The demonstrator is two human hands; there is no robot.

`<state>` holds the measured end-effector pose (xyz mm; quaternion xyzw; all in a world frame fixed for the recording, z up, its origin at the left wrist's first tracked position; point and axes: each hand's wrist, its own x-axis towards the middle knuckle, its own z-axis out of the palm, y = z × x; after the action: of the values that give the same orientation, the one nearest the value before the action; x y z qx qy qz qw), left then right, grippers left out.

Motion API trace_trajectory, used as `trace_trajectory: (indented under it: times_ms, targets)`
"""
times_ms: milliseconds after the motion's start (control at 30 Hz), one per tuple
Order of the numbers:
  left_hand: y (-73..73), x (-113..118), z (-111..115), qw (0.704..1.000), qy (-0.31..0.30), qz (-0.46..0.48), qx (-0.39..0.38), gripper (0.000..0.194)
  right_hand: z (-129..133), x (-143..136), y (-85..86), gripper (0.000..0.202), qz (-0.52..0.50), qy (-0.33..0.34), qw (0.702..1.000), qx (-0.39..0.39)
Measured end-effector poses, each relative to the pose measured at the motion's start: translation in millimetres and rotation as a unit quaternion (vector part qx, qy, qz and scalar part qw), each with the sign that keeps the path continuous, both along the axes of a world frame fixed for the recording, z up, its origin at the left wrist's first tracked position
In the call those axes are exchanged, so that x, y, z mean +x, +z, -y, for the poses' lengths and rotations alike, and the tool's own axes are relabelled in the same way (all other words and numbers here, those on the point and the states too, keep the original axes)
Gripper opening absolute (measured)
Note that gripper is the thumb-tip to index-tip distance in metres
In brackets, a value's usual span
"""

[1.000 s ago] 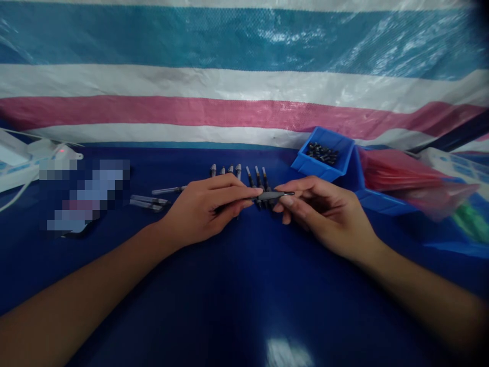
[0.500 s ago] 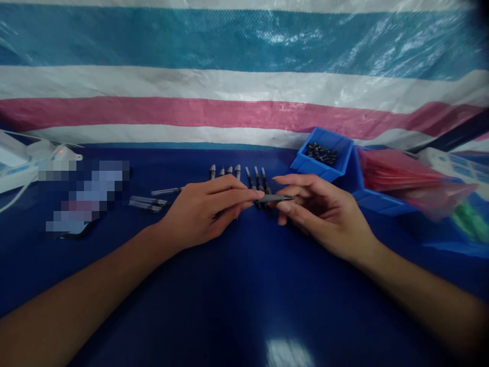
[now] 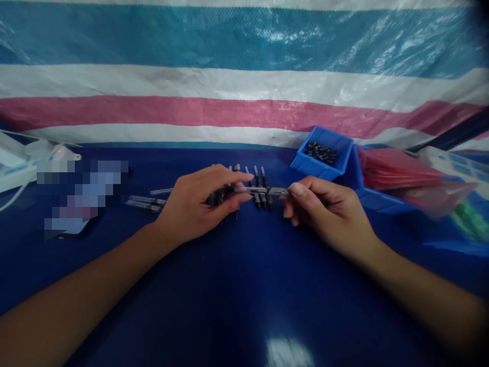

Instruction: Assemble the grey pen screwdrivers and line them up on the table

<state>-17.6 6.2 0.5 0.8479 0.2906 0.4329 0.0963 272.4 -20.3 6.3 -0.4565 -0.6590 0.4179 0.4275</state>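
"Above the blue table point(image 3: 214, 285), what does the left hand point(image 3: 194, 204) hold?"
"A clear slim tube point(image 3: 252, 190), lying level between thumb and fingers, with 1 finger raised over it."
"And the right hand point(image 3: 336, 209)?"
"Thumb and fingertips pinch a gray tapered piece point(image 3: 277, 191), its end close to the tube's. I can't tell if those 2 touch."
"Behind them?"
"3 dark pens with clear tops point(image 3: 257, 176), side by side. Farther right, small dark parts point(image 3: 321, 153) fill the bottom of a blue bin point(image 3: 317, 167)."
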Motion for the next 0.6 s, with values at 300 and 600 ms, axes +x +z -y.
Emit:
trace_trajectory:
  times_ms: [300,600]
  targets:
    - [-4.3,-0.2,-6.4,0.988,0.018,0.099,-0.117,0.013,-4.3,1.2,-7.0,0.022,-0.087,-0.029,0.995,0.026]
    - [-2.2,-0.8,-6.6,0.990,0.013,0.090,-0.105,0.012,-6.3,0.6,-2.0,0.038,-0.041,-0.037,0.998,-0.021]
